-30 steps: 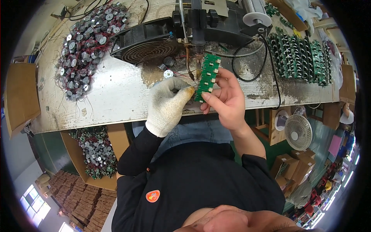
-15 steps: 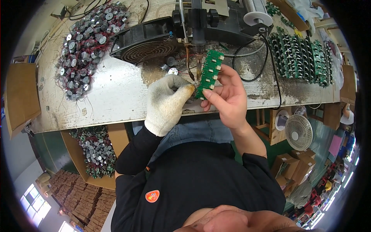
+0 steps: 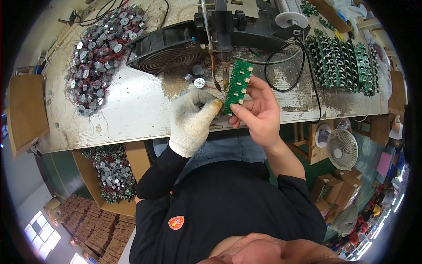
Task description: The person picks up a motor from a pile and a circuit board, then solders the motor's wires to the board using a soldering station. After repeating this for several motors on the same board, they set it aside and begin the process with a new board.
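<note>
My right hand (image 3: 260,115), bare, grips a green circuit board strip (image 3: 238,86) by its lower right side, thumb on its face. Small white connectors run along the strip's right edge. My left hand (image 3: 192,119), in a white knitted glove with a stained thumb tip, is closed in a pinch at the strip's lower left edge; what it pinches is hidden. Just beyond the strip, a soldering iron tip (image 3: 226,81) points down, with a thin bent feed tube (image 3: 214,74) beside it. Round metal buzzers (image 3: 199,82) lie on the bench beyond the glove.
A heap of wired buzzers (image 3: 94,66) covers the bench's left. A black fan (image 3: 169,50) stands behind my hands, a solder spool (image 3: 292,20) to its right. Rows of circuit boards (image 3: 343,64) fill the right. A black cable (image 3: 311,88) hangs over the front edge; an open carton (image 3: 90,180) stands below left.
The circuit board strip has come slightly toward me and left of the iron tip's line, still in my right hand. My left hand keeps its pinch. The whole view has shifted a little.
</note>
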Demonstrator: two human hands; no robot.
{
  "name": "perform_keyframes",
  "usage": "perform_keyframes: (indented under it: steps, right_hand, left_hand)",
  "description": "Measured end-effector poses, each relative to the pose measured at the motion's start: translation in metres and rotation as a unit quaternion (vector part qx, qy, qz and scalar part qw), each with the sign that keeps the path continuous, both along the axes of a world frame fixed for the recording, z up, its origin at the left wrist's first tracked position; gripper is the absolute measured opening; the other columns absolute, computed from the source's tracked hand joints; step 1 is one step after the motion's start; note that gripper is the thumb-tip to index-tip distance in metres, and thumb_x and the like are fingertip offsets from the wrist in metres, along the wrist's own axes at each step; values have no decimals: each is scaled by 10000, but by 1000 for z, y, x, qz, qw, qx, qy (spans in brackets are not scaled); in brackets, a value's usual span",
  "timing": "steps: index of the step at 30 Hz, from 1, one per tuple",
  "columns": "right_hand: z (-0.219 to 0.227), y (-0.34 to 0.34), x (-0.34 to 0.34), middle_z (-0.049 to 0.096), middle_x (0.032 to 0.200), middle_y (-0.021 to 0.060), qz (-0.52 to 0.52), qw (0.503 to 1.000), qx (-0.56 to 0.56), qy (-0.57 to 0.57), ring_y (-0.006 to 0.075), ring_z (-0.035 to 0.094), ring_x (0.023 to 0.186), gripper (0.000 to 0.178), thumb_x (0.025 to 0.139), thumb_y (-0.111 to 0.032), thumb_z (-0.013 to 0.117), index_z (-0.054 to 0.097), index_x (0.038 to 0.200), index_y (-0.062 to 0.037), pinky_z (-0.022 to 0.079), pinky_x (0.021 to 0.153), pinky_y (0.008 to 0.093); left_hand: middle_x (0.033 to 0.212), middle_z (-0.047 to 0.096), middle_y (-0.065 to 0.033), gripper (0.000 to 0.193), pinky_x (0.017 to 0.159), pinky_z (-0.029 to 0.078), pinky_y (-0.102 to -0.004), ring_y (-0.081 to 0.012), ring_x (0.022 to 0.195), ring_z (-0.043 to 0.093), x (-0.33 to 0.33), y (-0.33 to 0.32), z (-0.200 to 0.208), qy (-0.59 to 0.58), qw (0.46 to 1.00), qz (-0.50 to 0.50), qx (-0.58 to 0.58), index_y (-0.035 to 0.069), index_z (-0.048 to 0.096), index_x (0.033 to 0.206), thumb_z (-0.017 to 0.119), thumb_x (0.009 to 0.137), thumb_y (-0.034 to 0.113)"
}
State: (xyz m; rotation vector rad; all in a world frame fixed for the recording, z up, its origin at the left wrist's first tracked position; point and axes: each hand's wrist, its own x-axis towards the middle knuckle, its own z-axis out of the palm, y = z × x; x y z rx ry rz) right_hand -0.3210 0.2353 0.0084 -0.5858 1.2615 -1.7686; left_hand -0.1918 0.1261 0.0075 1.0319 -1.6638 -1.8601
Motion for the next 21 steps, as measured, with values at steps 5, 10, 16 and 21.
perform_keyframes:
  steps: [5,10,16,21]
  right_hand:
    - [-1,0,1,537,1193,195,6,1000,-3,-14,166,652,663,571,830,119,572,328,1334,10,528,497,234]
    - [-2,1,2,540,1187,194,6,1000,-1,-11,168,654,669,573,830,117,573,327,1336,5,530,499,235]
    - [0,-1,1,543,1182,195,7,1000,-6,-9,169,658,670,564,831,115,572,334,1331,8,532,496,234]
    - [2,2,2,540,1187,195,6,1000,-8,-9,169,658,669,559,831,119,569,336,1327,14,535,493,235]
  left_hand:
    - [746,628,-96,178,626,460,-288,-147,695,593,1,-1,3,-13,1000,-5,-19,-44,648,799,626,821,131]
    - [737,625,-94,185,611,458,-285,-136,687,593,-1,-4,5,-19,998,-23,-59,-48,646,780,629,812,133]
    - [717,616,-86,171,605,457,-281,-129,676,585,-3,-3,11,-22,1000,-8,-8,-54,643,776,631,805,114]
    - [726,629,-80,163,607,467,-271,-115,677,590,-2,1,13,-12,1000,-5,-20,-56,643,791,631,814,104]
